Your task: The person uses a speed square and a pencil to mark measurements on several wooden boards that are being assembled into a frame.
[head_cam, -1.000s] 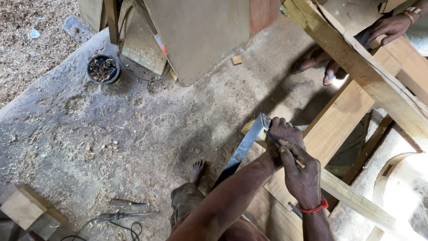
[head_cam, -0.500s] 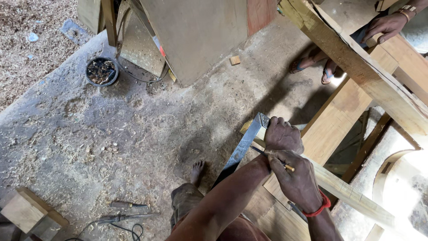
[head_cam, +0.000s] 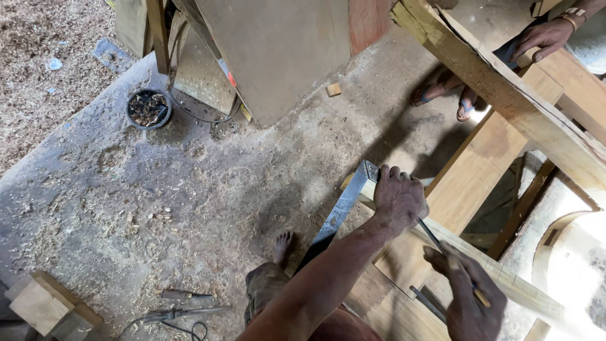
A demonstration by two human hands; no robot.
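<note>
**Inspector A:** Largest item first. A long pale wooden rail (head_cam: 505, 278) lies under both hands, running from beneath the left hand (head_cam: 399, 197) off past the right hand (head_cam: 464, 297). Its top face is bare, light wood.

**Inspector B:** A metal square (head_cam: 341, 211) is set across the rail's near end. The left hand is closed down over its corner, pressing it to the wood; the blade runs off toward the person's bare foot (head_cam: 283, 245).

**Inspector A:** Right hand?

**Inspector B:** Fingers pinched around a thin pencil (head_cam: 451, 260), the tip close beside the left hand, on the rail.

**Inspector A:** Containers?

**Inspector B:** One, well away to the left of both hands: a small round dark tin (head_cam: 149, 108) on the dusty floor, holding brownish loose bits; I cannot tell what they are.

**Inspector A:** Another person's hand (head_cam: 538, 39) rests on a beam (head_cam: 505, 95) far above the right hand.
</note>
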